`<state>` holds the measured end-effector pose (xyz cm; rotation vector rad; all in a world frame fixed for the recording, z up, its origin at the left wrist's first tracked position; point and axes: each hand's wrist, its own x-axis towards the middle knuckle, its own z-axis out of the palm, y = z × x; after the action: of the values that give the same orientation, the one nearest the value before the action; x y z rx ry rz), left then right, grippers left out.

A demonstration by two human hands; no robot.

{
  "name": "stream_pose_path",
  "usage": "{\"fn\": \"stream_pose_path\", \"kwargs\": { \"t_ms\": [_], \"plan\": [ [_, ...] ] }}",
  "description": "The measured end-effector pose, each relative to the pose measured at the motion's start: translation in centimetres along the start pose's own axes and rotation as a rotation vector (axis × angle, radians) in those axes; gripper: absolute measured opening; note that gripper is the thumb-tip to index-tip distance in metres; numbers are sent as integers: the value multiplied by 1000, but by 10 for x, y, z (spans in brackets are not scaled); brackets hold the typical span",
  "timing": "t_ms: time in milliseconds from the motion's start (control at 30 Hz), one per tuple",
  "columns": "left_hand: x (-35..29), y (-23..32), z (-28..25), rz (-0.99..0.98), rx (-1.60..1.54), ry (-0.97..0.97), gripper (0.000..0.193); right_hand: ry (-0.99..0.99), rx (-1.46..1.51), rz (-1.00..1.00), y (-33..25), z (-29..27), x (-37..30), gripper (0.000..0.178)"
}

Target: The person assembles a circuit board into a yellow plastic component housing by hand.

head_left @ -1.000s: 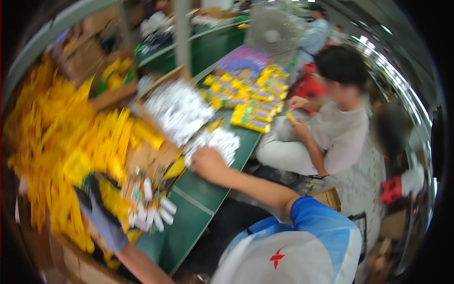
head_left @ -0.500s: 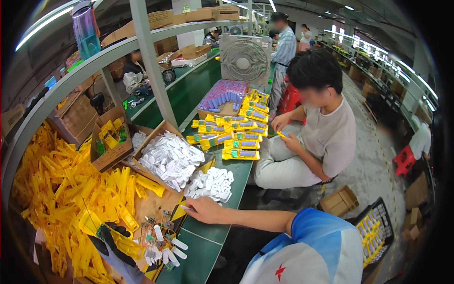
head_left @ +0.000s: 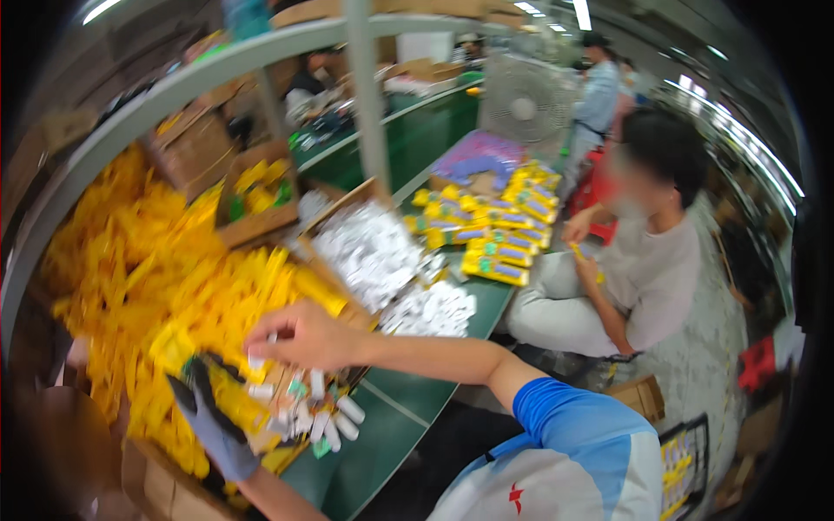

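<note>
My left hand (head_left: 208, 421), in a grey and black glove, grips a yellow plastic casing (head_left: 174, 347) at the lower left. Bare, my right hand (head_left: 308, 337) hovers just above and beside that casing. A small white plastic piece (head_left: 255, 359) is pinched between its thumb and fingers, partly blurred. Beneath and to the right of my hands lies a cluster of small circuit boards with white oblong pieces (head_left: 326, 427). Loose white pieces (head_left: 430, 308) are heaped farther off on the green table. The inside of the held casing is smeared by motion.
A large heap of yellow casings (head_left: 130, 269) fills the left. Behind stand an open carton of white pieces (head_left: 365, 252) and a small carton (head_left: 252, 221). Assembled yellow units (head_left: 499, 256) lie near a seated person (head_left: 647, 247). A grey post (head_left: 365, 104) rises beyond.
My right hand has moved left from the white heap to the held casing, carrying a white piece. The whole view has shifted, and my left hand still grips the casing.
</note>
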<state>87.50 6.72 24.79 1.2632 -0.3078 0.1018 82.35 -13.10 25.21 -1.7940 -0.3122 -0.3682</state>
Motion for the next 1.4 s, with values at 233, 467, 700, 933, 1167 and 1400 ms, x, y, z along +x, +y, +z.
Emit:
{"fn": "stream_pose_path", "kwargs": {
  "t_ms": [233, 467, 700, 933, 1167, 1400],
  "plan": [
    [11, -25, 2, -42, -246, 29, 42, 134, 338, -67, -19, 27, 30, 22],
    [13, -3, 9, 49, 55, -122, 27, 50, 357, 62, 4, 29, 42, 20],
    [15, -16, 22, 69, 106, -130, 26, -45, 390, 8, 18, 10, 45, 18],
    [9, -22, 27, -10, -6, -39, 34, -84, 344, 97, 16, 5, 43, 15],
    [7, -27, 17, 122, 212, -37, 38, -70, 268, 18, 15, 8, 42, 19],
    [8, -12, 43, 268, 155, 72, 55, -148, 373, -172, 10, 5, 36, 12]
  ]
}}
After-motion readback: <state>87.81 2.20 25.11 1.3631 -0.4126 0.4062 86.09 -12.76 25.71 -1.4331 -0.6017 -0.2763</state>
